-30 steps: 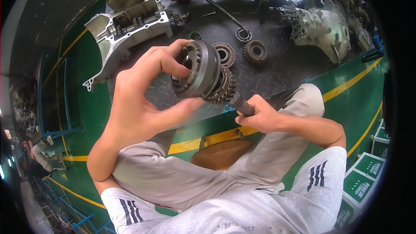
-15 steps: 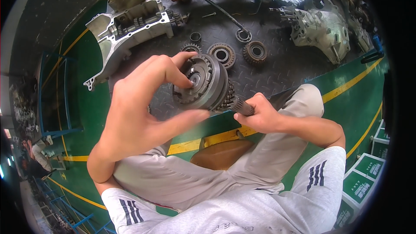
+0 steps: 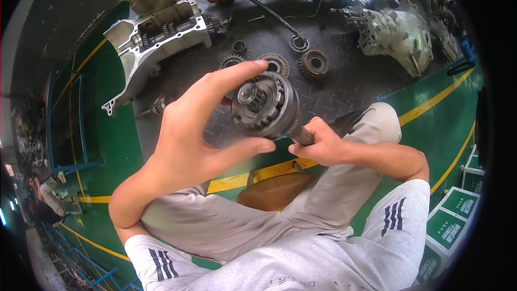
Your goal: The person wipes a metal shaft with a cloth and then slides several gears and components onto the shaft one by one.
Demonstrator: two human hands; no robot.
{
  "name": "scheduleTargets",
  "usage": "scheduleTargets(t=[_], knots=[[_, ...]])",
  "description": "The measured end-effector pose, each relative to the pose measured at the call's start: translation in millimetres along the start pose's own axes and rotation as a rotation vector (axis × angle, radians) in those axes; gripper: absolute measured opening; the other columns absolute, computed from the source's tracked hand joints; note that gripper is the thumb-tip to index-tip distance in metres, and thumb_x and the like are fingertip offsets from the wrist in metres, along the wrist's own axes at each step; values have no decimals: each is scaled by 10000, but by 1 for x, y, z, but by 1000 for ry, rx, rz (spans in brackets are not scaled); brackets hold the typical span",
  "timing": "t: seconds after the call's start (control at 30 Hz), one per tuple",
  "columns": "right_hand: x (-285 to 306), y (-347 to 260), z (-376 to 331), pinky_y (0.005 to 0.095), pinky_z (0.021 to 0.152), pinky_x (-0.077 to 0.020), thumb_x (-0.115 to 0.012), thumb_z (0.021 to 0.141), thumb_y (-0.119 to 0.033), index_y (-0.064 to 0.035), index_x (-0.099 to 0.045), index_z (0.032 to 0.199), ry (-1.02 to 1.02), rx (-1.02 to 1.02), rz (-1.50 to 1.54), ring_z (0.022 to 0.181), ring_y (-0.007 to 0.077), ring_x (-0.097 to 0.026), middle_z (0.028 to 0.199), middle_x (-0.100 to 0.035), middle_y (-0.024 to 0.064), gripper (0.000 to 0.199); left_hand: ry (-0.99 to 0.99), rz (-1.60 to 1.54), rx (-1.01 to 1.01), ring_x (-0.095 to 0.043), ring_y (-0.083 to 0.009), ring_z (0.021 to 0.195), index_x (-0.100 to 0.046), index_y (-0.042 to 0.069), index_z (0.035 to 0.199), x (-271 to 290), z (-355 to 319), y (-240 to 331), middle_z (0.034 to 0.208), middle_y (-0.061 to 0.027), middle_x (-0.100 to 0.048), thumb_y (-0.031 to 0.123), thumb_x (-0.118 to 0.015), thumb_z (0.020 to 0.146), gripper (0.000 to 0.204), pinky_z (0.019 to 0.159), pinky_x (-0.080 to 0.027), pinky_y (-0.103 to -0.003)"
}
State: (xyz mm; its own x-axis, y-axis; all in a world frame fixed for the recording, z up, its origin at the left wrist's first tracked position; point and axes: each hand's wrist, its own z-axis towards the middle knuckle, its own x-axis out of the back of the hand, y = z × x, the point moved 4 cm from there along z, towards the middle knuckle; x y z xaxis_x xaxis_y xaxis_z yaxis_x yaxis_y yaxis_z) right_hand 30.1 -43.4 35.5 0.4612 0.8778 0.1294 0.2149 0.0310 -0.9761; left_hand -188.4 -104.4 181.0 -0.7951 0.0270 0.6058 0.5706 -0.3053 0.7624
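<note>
We hold a gear-and-shaft assembly in front of us, above our knees and over the dark checker-plate floor mat. It is bare steel, greasy grey: a stack of round, toothed gear wheels slid onto a splined shaft, with a small toothed pinion end facing up toward our left. The long axis runs on a slant, from the pinion end at upper left down to the ridged shaft end at lower right.

Our left hand is spread wide, fingers long and open; the forefinger tip lies over the top rim of the largest gear and the thumb reaches under it, so the wheel sits between the two in a loose pinch rather than a fist. Our right hand is closed tight round the lower end of the shaft, fingers curled over it.

On the mat beyond lie three loose gears, flat and ring-shaped with fine teeth, and a small steel ring. An opened cast-aluminium gearbox housing with shafts inside sits at upper left; another pale cast housing, ribbed and lumpy, sits at upper right. The green painted floor carries yellow lines.
</note>
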Motion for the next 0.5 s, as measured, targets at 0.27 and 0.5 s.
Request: scheduleTargets(t=[0.27, 0.5], knots=[[4, 11, 1, 319, 489, -290, -695, 888, -99, -24, -432, 627, 33, -86, 76, 554, 60, -335, 572, -383, -41, 378, 55, 165, -295, -621, -422, 1054, -615, 34, 1427, -11, 7, 2, 1398, -316, -564, 43, -800, 728, 722, 925, -520, -424], [5, 8, 2, 313, 527, -303, -681, 884, -60, -51, -427, 636, 5, -93, 88, 601, 65, -336, 621, -371, -41, 355, 86, 227, -353, -632, -428, 1065, -621, -11, 1394, -18, 9, 2, 1396, -324, -561, 196, -731, 820, 621, 939, -521, -426]])
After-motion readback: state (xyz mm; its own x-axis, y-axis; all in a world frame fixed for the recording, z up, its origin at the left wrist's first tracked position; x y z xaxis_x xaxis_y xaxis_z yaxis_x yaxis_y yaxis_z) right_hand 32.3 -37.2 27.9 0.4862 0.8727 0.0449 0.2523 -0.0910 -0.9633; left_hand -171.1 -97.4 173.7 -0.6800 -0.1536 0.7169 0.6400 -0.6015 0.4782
